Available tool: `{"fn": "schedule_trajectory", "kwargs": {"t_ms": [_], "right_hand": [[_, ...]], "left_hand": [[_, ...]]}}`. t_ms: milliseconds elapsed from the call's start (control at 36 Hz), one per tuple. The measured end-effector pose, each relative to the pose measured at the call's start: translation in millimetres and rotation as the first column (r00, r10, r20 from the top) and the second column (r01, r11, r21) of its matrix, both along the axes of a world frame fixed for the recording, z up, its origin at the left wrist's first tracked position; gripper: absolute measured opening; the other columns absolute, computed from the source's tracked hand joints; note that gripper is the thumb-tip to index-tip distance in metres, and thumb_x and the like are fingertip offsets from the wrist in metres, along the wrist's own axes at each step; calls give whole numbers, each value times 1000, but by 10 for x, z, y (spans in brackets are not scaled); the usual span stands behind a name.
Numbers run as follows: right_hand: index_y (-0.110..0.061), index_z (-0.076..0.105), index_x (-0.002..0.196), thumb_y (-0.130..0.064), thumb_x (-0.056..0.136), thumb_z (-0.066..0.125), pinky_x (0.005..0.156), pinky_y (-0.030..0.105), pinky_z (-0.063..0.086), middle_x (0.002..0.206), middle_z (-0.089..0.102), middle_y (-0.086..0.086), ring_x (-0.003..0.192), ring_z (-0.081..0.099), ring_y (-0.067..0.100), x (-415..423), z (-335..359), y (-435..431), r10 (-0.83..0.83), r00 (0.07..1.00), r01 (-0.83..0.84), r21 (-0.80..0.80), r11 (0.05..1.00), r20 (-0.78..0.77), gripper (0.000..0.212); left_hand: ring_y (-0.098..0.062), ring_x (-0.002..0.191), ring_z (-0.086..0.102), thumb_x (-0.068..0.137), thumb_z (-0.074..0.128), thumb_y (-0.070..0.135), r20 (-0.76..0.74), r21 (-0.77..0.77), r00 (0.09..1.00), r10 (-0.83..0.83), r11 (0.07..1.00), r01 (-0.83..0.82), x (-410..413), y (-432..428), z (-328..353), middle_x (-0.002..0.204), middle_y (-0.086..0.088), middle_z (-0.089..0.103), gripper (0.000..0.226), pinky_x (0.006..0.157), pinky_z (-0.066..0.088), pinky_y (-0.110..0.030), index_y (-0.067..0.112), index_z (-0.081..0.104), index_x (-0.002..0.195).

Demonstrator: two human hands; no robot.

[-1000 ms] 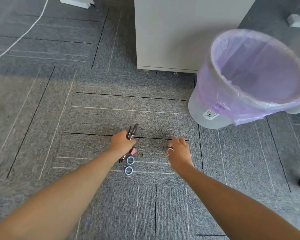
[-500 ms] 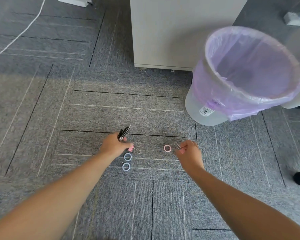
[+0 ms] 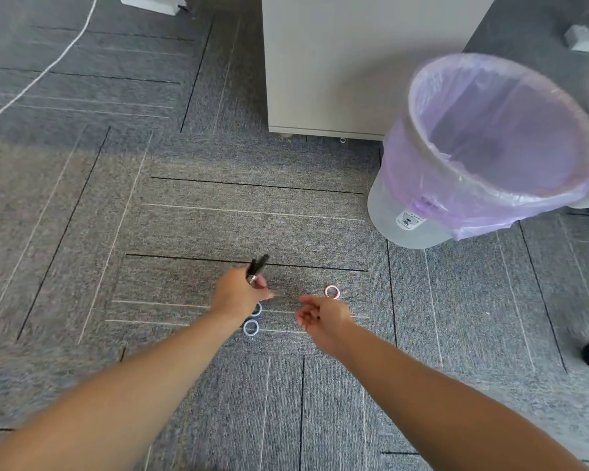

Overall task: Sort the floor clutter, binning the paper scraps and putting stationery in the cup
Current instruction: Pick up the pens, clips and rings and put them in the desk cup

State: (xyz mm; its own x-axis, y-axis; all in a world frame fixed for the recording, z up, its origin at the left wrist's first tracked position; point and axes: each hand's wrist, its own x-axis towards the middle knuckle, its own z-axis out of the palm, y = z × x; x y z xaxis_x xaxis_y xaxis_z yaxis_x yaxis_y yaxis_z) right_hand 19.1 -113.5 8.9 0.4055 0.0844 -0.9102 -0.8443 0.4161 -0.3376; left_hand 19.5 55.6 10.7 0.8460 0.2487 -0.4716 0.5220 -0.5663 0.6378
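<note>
Nearest me are the two bare forearms reaching out over the grey carpet (image 3: 218,226). At about six o'clock from the hands lies a pale blue ring (image 3: 251,328), flat on the floor, and a second blue ring (image 3: 257,309) sits just beyond it, half hidden under the left wrist. The left hand (image 3: 235,294) has its grip closed round the black pens (image 3: 257,266), whose ends stick out toward twelve o'clock; something small and pinkish shows at its fingertips, too blurred to name. The right hand (image 3: 320,316) is loosely open, palm turned inward, fingers curled; a tiny dark speck lies in it, and I cannot tell what that is. Just past it, at one o'clock, a pink ring (image 3: 332,291) rests on the carpet, untouched. Farther off at two o'clock stands the bin (image 3: 402,185) with its purple liner (image 3: 490,198), beside a pale cabinet (image 3: 354,62). No cup is in view. To my eye the rings come next: best pinched by the rim with fingertips, one at a time, keeping the pens clamped firmly meanwhile.
</note>
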Motion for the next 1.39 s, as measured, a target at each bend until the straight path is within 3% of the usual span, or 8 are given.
{"fn": "schedule_trajectory", "kwargs": {"t_ms": [83,250,389,528,611,694,1083,1389], "right_hand": [[9,62,106,0,98,43,90,43,55,101,63,23,92,65,30,-45,56,68,-50,999,50,86,995,3,23],[1,57,104,-18,97,50,86,49,54,117,56,28,108,59,35,-55,105,181,-214,972,234,303,924,-97,22],[-2,56,98,-5,90,60,69,31,54,84,54,13,72,54,20,7,82,88,-116,993,120,224,967,-31,10],[-10,54,82,-16,81,75,42,18,37,64,49,1,45,38,10,149,46,-161,97,995,-95,-121,988,17,22],[-10,55,81,-32,80,75,39,23,37,64,50,-3,46,36,9,192,33,-299,478,874,-327,-618,715,91,30],[-19,57,91,-30,82,74,39,20,35,73,61,-3,48,39,9,182,-50,-404,568,809,-250,-785,567,153,22],[-15,48,118,-9,85,68,49,23,45,97,57,-4,57,54,10,241,-248,-464,689,725,-351,-851,391,17,39],[-9,55,104,-20,93,59,60,30,59,75,61,0,64,63,12,109,-190,-473,900,375,-451,-892,-32,-222,16]], "left_hand": [[-12,73,67,69,84,19,20,-180,984,179,968,-173,-62,-40,53,69,6,71,14,71,49,-29,19,70,69],[-14,65,61,77,74,41,-153,-305,966,208,920,-247,-221,-226,162,87,-5,72,36,56,43,-22,11,70,97],[-4,36,34,86,67,38,-175,-392,959,223,878,-275,-242,-66,187,83,6,76,27,48,39,-22,15,70,100],[-11,77,64,82,73,20,-115,-191,983,141,968,-162,-313,189,128,96,6,72,9,80,49,-33,19,73,92],[-10,78,64,71,83,17,-102,-76,992,77,994,-85,-417,207,82,89,3,70,19,74,48,-28,18,68,82],[-7,72,60,66,86,21,-148,27,989,-2,1000,6,-498,156,44,76,10,63,30,64,43,-24,24,59,78],[-6,46,52,88,64,13,-71,74,997,-42,996,47,-490,263,-156,62,3,62,19,42,40,-15,14,64,68],[1,59,63,78,77,20,2,197,977,-215,957,211,-204,266,-150,73,12,65,21,49,48,-18,26,64,93]]}}
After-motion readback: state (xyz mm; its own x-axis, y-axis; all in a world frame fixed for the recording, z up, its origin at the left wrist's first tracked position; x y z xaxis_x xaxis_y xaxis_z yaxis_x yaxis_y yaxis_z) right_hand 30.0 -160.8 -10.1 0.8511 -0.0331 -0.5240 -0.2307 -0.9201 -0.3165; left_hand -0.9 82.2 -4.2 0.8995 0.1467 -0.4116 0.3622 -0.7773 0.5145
